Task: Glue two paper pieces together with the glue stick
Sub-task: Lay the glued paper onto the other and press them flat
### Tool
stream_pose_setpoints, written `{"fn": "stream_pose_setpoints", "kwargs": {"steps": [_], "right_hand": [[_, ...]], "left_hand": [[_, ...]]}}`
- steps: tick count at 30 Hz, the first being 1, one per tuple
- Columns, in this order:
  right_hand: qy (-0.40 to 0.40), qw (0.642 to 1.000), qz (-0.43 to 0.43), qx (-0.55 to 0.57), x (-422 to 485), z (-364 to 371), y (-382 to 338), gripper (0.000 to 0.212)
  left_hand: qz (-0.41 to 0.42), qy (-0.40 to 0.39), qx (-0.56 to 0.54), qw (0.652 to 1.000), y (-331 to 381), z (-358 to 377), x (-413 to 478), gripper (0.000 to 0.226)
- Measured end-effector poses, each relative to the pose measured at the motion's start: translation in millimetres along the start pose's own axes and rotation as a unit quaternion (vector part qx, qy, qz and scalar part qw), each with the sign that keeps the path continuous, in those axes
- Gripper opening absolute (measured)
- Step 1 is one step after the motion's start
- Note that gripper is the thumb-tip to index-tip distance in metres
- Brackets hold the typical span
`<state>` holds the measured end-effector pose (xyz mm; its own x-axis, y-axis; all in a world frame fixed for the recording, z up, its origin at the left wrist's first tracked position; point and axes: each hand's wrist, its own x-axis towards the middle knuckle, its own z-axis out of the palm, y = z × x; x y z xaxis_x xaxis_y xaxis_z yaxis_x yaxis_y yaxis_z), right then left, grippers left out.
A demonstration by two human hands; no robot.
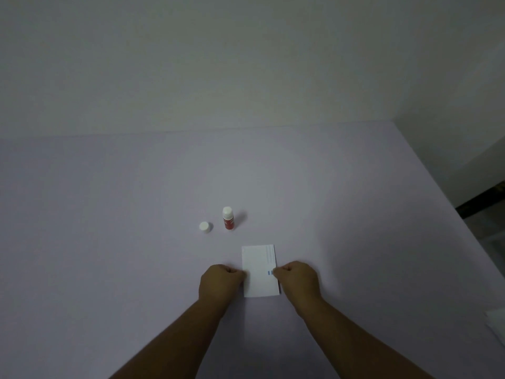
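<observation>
Hands: left hand (218, 281) and right hand (297, 277), curled, apparently pinching white rectangular paper (259, 272) edges.
Beyond: red uncapped glue stick (228, 218) upright; white round cap (205, 227) left.
Table: lilac tabletop (109, 214).

White paper (259, 270), portrait rectangle, flat on the lilac desk (109, 214) toward its near edge, faint blue lines along its right margin and a small blue mark at mid right edge; whether it is one sheet or two stacked cannot be told. Glue stick (228, 218), red body with white top, upright beyond the paper toward mid-desk, uncapped. Its white cap (205, 227) stands just left of it, apart.
</observation>
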<state>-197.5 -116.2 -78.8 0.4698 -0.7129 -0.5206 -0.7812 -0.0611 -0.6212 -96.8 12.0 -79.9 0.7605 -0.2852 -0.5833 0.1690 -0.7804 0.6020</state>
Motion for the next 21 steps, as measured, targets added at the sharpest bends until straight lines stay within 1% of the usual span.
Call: {"fn": "stream_pose_setpoints", "kwargs": {"steps": [3,13,21], "right_hand": [[0.000,1.000,-0.005,-0.019,0.6,0.0,-0.1,0.048],[0.002,0.999,-0.002,-0.035,3.0,0.8,-1.0,0.049],[0.000,0.998,0.015,-0.058,4.8,2.1,-2.0,0.048]], "left_hand": [[-0.001,0.002,0.022,1.000,0.4,0.5,1.3,0.030],[-0.013,-0.008,0.031,0.999,1.0,0.8,4.7,0.032],[-0.015,-0.007,0.040,0.999,2.7,1.7,5.0,0.029]]}}
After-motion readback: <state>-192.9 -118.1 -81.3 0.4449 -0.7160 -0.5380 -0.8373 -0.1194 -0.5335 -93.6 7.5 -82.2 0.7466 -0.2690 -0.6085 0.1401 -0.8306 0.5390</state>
